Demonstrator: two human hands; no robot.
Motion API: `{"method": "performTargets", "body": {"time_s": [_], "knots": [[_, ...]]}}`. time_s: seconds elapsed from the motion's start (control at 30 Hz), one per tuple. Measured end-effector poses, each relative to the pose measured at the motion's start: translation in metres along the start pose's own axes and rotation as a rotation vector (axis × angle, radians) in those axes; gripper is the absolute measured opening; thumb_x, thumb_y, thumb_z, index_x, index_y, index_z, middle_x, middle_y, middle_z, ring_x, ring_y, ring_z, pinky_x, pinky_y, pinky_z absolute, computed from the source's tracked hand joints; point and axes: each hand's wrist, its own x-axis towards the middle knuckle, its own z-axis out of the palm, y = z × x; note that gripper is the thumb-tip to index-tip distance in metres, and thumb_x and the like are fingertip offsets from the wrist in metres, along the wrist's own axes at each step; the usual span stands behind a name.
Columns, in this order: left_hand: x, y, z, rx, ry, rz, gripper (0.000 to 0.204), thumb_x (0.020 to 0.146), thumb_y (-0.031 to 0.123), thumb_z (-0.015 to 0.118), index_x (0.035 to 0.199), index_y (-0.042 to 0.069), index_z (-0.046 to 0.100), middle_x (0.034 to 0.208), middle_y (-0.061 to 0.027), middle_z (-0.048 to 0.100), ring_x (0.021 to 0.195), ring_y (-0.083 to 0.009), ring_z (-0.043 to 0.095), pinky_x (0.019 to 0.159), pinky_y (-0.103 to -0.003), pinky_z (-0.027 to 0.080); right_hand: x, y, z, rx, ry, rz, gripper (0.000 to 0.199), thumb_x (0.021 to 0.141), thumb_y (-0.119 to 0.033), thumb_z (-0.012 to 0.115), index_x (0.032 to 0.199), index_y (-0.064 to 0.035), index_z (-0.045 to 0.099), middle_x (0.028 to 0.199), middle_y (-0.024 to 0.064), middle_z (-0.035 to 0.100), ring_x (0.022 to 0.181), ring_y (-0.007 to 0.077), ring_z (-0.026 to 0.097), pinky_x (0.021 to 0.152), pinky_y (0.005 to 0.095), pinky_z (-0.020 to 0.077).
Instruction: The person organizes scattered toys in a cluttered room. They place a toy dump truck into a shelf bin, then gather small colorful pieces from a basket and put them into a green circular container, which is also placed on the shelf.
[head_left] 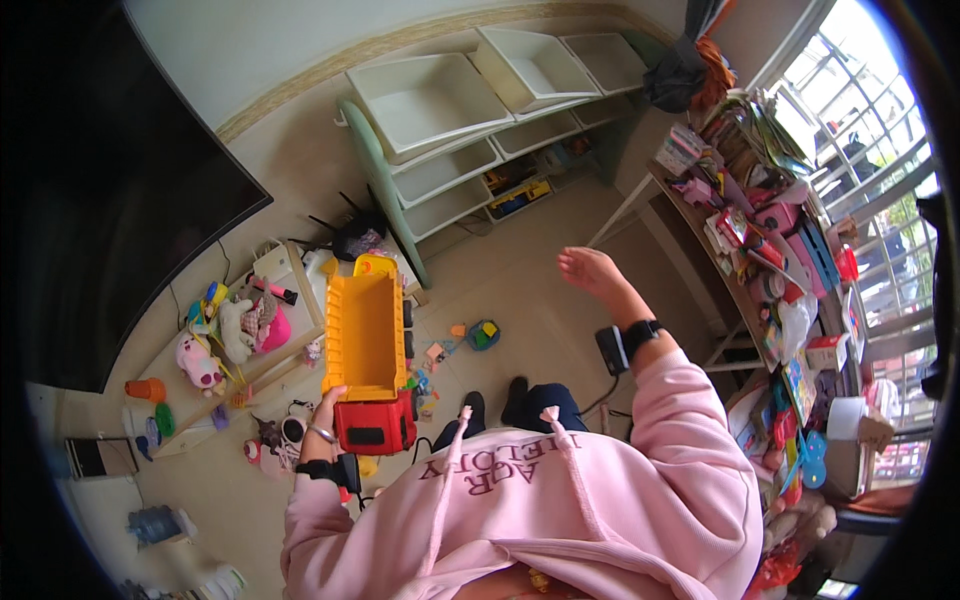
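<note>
A toy dump truck with a yellow bed [368, 330] and a red cab [375, 425] is held up at my left side. My left hand [328, 415] is closed on it, gripping where the bed meets the cab; part of the fingers is hidden by the truck. The bed faces up and nothing lies in it. Out in front, my right hand [590, 272] hangs in the air over the floor, fingers loosely extended and holding nothing.
Ahead stands a storage rack with white bins [430, 100]; a lower bin holds yellow toy vehicles [520, 198]. Small toys [430, 375] and a blue container [483, 335] lie on the floor. Plush toys [235, 330] sit on a low cabinet at left. A cluttered table [770, 230] stands at right.
</note>
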Motion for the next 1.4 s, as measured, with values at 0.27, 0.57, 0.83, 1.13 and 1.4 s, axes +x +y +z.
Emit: {"method": "performTargets", "body": {"time_s": [0.27, 0.57, 0.83, 1.13, 1.4], "knots": [[-0.001, -0.068, 0.005, -0.325, 0.369, 0.270, 0.046, 0.077, 0.029, 0.057, 0.117, 0.009, 0.046, 0.108, -0.0099, 0.057, 0.093, -0.0240, 0.058, 0.078, -0.036, 0.050, 0.220, -0.080, 0.089, 0.144, -0.245, 0.051, 0.024, 0.088, -0.030, 0.052, 0.092, -0.0065, 0.050, 0.088, 0.0081, 0.059, 0.084, 0.0225, 0.057, 0.075, 0.0363, 0.0485], [-0.007, -0.139, 0.161, -0.766, 0.644, 0.432, 0.048, 0.084, 0.043, 0.042, 0.105, 0.002, 0.053, 0.099, -0.0138, 0.061, 0.088, -0.0272, 0.060, 0.078, -0.037, 0.051, 0.393, -0.142, 0.146, 0.299, -0.214, 0.224, 0.050, 0.085, -0.036, 0.056, 0.107, 0.0027, 0.033, 0.100, 0.0199, 0.047, 0.092, 0.0360, 0.052, 0.086, 0.0557, 0.0414], [0.005, -0.181, 0.224, -0.954, 0.737, 0.371, 0.046, 0.082, 0.046, 0.047, 0.088, 0.002, 0.059, 0.080, -0.0116, 0.064, 0.072, -0.0249, 0.061, 0.066, -0.035, 0.051, 0.396, -0.151, 0.165, 0.296, -0.193, 0.116, 0.026, 0.088, -0.012, 0.043, 0.109, 0.0021, 0.038, 0.106, 0.0205, 0.046, 0.090, 0.0402, 0.053, 0.079, 0.0539, 0.0496], [0.006, -0.189, 0.193, -0.873, 0.796, 0.484, 0.042, 0.081, 0.043, 0.050, 0.095, 0.004, 0.057, 0.077, -0.0099, 0.063, 0.071, -0.0227, 0.061, 0.065, -0.034, 0.051, 0.343, -0.204, 0.138, 0.289, -0.391, 0.195, 0.025, 0.087, -0.010, 0.042, 0.101, 0.0104, 0.043, 0.110, 0.0275, 0.045, 0.102, 0.0501, 0.047, 0.074, 0.0407, 0.0561], [-0.002, -0.120, 0.159, -0.716, 0.657, 0.583, 0.040, 0.084, 0.041, 0.047, 0.100, 0.005, 0.055, 0.082, -0.0097, 0.063, 0.073, -0.0211, 0.062, 0.066, -0.033, 0.052, 0.249, -0.180, 0.076, 0.052, -0.641, 0.310, 0.021, 0.086, -0.012, 0.042, 0.103, -0.0009, 0.049, 0.097, 0.0116, 0.059, 0.087, 0.0244, 0.061, 0.070, 0.0369, 0.0564]]}}
